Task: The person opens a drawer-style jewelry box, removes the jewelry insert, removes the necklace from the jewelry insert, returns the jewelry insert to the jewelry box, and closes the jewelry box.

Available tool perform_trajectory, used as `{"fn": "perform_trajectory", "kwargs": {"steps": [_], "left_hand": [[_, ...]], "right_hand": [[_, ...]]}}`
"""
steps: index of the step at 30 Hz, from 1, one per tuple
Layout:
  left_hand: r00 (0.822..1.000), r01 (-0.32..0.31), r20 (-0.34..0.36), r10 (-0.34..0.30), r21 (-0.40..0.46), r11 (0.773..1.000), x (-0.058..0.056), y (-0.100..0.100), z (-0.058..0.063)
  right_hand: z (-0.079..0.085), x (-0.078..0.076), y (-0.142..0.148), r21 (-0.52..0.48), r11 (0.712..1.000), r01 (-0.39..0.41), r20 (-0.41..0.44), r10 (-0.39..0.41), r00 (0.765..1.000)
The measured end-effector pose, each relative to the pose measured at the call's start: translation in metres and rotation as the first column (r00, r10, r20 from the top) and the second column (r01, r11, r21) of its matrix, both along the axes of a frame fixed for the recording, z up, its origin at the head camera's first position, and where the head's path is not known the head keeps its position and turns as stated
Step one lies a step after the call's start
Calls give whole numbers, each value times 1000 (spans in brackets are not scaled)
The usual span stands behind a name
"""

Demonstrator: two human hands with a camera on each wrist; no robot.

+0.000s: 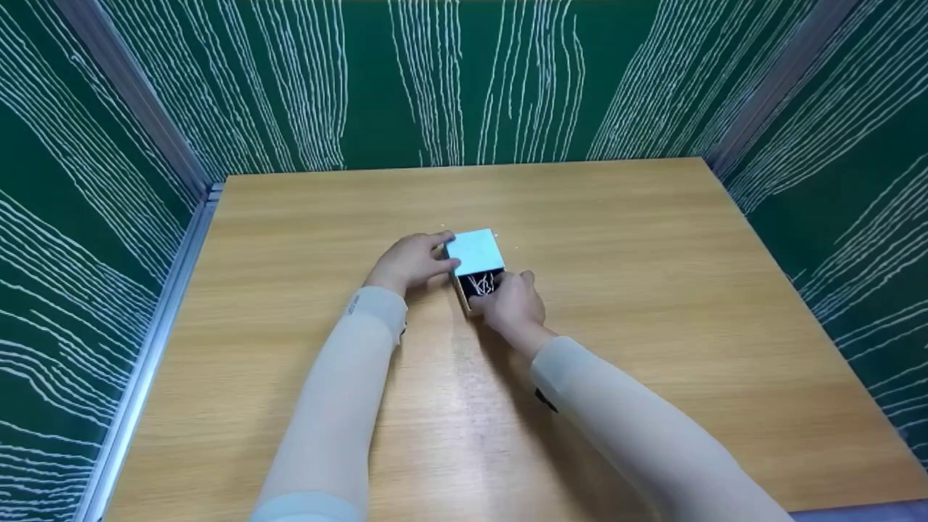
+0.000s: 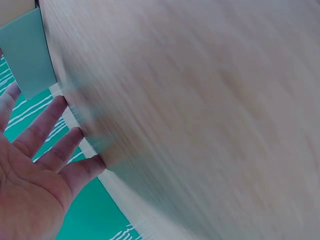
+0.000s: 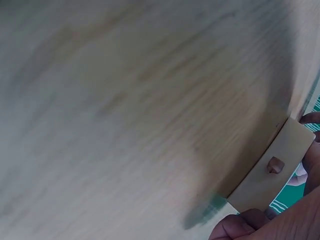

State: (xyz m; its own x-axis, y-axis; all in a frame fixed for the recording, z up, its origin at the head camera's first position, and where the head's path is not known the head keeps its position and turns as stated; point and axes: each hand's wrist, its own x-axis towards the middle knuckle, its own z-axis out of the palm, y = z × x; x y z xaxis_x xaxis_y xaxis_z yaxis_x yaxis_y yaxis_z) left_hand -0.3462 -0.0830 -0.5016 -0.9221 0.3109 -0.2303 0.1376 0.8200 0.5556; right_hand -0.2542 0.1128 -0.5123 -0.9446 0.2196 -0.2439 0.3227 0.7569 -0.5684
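Note:
A small box with a light blue sleeve [image 1: 475, 251] sits on the table, its drawer [image 1: 467, 303] pulled partly out toward me. White wire-like looped pieces [image 1: 481, 283] lie in the drawer's dark inside. My left hand [image 1: 409, 262] is at the sleeve's left side, thumb and index finger straight and touching its edge. In the left wrist view its other fingers [image 2: 47, 122] spread beside the table edge. My right hand [image 1: 516, 301] grips the drawer near its front end. The right wrist view shows the drawer's tan front [image 3: 262, 172], with a small brown mark or hole in it.
The wooden table [image 1: 616, 290] has tiny white specks [image 1: 496, 234] near the box. Green walls [image 1: 471, 87] with white wavy lines rise behind and on both sides. A metal rail [image 1: 145, 348] runs along the left edge.

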Motion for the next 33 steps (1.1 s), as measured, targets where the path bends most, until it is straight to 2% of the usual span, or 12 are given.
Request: {"fn": "perform_trajectory", "kwargs": {"steps": [3, 9, 15, 22, 33], "left_hand": [[1000, -3, 5, 3, 1, 1000, 0, 0, 1], [1000, -12, 2, 12, 18, 1000, -1, -3, 2], [1000, -13, 5, 13, 19, 1000, -2, -2, 0], [1000, -4, -9, 4, 14, 1000, -3, 0, -2], [1000, -8, 11, 8, 13, 1000, -4, 0, -2]], "right_hand": [[1, 0, 1, 31, 999, -14, -8, 14, 1000], [2, -3, 0, 8, 1000, 6, -18, -6, 1000], [-2, -5, 1, 75, 997, 3, -84, 4, 996], [-6, -9, 4, 11, 1000, 26, -100, -25, 995], [-6, -11, 7, 19, 1000, -23, -89, 25, 996]]}}
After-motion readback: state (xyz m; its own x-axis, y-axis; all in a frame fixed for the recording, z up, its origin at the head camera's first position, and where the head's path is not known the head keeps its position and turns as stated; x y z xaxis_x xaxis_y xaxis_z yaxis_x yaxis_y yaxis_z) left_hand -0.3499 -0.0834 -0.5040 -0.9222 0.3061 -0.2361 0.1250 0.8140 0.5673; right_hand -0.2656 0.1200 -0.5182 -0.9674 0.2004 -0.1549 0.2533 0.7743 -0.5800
